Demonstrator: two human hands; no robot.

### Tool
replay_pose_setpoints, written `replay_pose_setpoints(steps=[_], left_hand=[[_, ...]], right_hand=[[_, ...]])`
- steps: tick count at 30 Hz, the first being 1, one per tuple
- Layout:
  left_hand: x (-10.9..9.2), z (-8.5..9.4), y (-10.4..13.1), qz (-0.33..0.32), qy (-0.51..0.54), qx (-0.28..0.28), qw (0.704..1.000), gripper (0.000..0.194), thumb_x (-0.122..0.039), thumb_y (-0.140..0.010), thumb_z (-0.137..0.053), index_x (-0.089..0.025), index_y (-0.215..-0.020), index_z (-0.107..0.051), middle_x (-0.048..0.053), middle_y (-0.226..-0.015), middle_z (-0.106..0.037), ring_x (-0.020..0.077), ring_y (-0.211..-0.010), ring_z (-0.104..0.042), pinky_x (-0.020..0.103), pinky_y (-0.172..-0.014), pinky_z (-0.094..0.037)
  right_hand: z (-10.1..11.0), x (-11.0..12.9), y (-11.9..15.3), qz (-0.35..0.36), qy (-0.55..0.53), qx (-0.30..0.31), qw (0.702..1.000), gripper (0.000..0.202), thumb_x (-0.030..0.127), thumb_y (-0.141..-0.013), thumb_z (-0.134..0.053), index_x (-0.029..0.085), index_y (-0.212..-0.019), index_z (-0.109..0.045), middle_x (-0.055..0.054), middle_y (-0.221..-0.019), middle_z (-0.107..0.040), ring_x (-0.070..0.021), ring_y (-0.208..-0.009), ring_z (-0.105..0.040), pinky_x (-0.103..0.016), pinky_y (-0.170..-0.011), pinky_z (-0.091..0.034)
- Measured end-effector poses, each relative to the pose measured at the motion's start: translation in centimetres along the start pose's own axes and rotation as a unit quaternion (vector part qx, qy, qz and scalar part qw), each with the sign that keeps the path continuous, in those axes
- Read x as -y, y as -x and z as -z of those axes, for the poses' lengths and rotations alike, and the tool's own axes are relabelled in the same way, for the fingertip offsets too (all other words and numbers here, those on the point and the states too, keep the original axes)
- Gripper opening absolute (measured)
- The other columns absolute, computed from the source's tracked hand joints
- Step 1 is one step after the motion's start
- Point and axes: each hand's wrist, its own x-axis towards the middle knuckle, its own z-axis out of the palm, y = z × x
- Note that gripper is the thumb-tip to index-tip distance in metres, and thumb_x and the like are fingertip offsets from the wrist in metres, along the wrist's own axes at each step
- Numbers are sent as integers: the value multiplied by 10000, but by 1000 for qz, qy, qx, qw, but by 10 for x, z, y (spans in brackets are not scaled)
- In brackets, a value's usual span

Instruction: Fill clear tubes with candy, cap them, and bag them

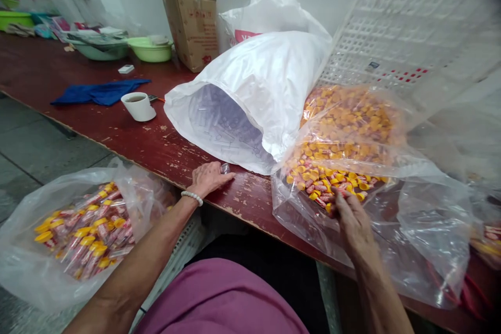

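Observation:
My left hand [209,178], with a white bead bracelet, rests at the table's front edge, its fingers closed round a clear plastic tube [225,168]. Just behind it lies a large white sack [274,73], its mouth facing me and many clear empty tubes [227,130] inside. My right hand [354,219] reaches into an open clear plastic bag [426,209]. Its fingertips are pinched together at the near edge of a heap of yellow caps with red-and-white wrapped pieces [348,125]; what they hold is hidden.
At lower left, a clear bag [23,250] holds filled tubes with yellow caps [94,229]. A white cup [139,107] of dark liquid and a blue cloth [102,92] lie on the red table [164,141]. Behind stand a cardboard box [198,26], a tilted white crate [391,26] and green basins [151,49].

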Motion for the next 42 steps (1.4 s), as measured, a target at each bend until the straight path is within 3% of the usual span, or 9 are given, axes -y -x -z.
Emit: replay_pose_setpoints(steps=[5,11,16,21,25,30,35,39,42], left_hand=[[2,2,18,-105,43,-24,993,294,-473,-776,-496,-189,-741,-565,68,-769,-647,235,-784,-609,308,-690,-422],[-9,-1,77,-303,288,79,905,241,-369,-861,-481,-166,-949,-577,2,-801,-600,118,-698,-519,223,-655,-399],[-23,-3,97,-304,390,171,852,250,-305,-862,-499,-165,-1049,-587,1,-837,-577,112,-729,-495,215,-663,-400],[-29,-9,97,-245,495,284,784,271,-352,-851,-519,-177,-1056,-547,20,-931,-567,110,-717,-543,226,-633,-463],[-31,-16,100,-218,521,279,777,265,-374,-828,-559,-188,-1014,-526,-27,-765,-504,75,-580,-466,179,-488,-383],[-37,-27,103,-213,551,255,766,230,-350,-809,-595,-164,-936,-547,-43,-699,-466,54,-547,-386,168,-475,-340],[-43,-31,96,-154,571,269,760,280,-338,-766,-641,-173,-964,-531,-30,-743,-513,68,-562,-475,169,-462,-375],[-47,-34,92,-147,605,286,728,253,-314,-754,-652,-182,-911,-504,-19,-772,-535,105,-655,-555,199,-530,-451],[-53,-34,93,-155,582,281,747,251,-315,-753,-652,-187,-915,-509,-36,-724,-513,75,-577,-497,166,-468,-392]], right_hand=[[-33,49,35,92,-87,65,990,328,407,-870,-518,224,-1129,-597,-59,-1066,-622,-174,-922,-581,-322,-809,-466],[-66,88,44,214,-88,129,964,121,242,-871,-553,213,-971,-614,-38,-899,-631,-145,-811,-587,-275,-739,-484],[-56,89,42,286,-55,220,931,157,182,-880,-519,227,-986,-627,-52,-937,-629,-155,-887,-600,-289,-789,-499],[-45,85,44,194,-73,178,962,459,258,-797,-653,247,-1218,-472,-64,-1143,-576,-158,-934,-595,-307,-800,-506],[-50,85,55,216,-45,165,961,196,273,-836,-593,240,-1030,-596,-74,-1166,-510,-193,-1115,-511,-362,-934,-451],[-51,82,63,239,8,228,944,218,304,-829,-600,232,-1034,-624,-88,-1243,-464,-206,-1200,-450,-380,-1006,-400],[-19,39,25,159,146,45,975,215,250,-914,-437,197,-1071,-573,-83,-1079,-583,-169,-1011,-552,-309,-854,-470],[-9,6,-6,95,362,49,926,204,249,-874,-497,172,-1032,-601,-87,-1030,-624,-209,-991,-545,-315,-866,-432],[-21,5,-14,93,410,86,903,225,253,-840,-540,203,-1049,-606,-88,-1052,-617,-249,-1015,-527,-347,-860,-408]])
